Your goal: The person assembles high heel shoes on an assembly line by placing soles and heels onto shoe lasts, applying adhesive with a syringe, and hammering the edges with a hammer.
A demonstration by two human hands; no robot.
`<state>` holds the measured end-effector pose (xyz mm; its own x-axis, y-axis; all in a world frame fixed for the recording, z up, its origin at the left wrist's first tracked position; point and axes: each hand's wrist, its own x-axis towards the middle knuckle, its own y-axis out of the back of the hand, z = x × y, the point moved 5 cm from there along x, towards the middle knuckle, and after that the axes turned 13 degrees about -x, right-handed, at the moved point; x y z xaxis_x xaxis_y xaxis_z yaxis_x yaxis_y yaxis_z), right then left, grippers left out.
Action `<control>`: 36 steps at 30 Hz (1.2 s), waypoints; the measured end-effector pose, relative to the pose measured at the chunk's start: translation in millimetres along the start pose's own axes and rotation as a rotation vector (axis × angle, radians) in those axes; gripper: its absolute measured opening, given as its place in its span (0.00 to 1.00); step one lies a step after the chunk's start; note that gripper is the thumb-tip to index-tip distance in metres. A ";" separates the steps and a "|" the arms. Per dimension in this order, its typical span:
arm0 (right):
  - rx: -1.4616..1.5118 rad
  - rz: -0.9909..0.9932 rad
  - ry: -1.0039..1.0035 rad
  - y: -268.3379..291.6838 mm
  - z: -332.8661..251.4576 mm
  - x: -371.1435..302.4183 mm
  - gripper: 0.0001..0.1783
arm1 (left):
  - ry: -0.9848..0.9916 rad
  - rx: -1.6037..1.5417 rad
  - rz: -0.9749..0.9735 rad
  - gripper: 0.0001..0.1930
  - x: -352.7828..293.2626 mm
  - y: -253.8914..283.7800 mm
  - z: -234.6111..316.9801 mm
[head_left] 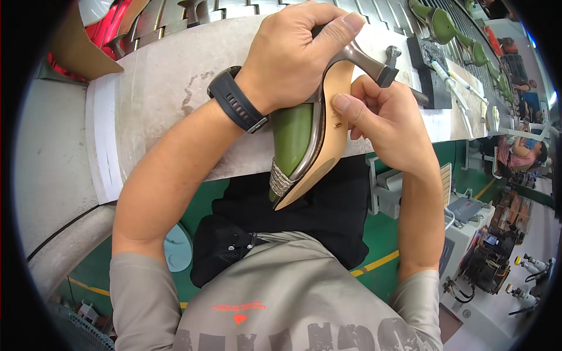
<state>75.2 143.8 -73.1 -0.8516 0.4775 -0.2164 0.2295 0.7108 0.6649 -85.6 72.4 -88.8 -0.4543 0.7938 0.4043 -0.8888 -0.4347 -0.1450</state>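
Observation:
My left hand, with a dark watch on the wrist, is closed around a high-heeled shoe above the work table's front edge. The shoe is tilted, with its toe toward me and its tan sole turned to the right. A green last fills it, and a sparkling band crosses the toe. The grey-brown heel points to the right. My right hand is closed beside the sole, with its thumb tip against the sole's edge and its fingers curled. Whatever those fingers may hold is hidden.
A pale work table lies beneath my hands. To the right are a black block and white pen-like tools. Behind runs a slatted metal conveyor with more green-lasted shoes. A cardboard box stands at the far left.

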 end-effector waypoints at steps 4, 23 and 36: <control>-0.067 0.041 0.053 2.3 -4.9 3.0 0.24 | -0.213 -0.022 0.088 0.18 0.1 -2.1 -3.4; 0.083 0.207 0.021 -14.2 7.2 8.1 0.22 | -0.071 -0.033 0.060 0.27 5.0 -8.3 -9.2; 0.368 0.243 -0.025 -20.7 27.1 3.9 0.18 | -0.015 0.069 -0.022 0.22 5.5 3.8 -6.7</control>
<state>79.9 145.0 -107.0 -0.7418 0.6623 -0.1053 0.5780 0.7111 0.4002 -91.9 78.0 -93.2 -0.4333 0.7974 0.4200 -0.8920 -0.4459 -0.0736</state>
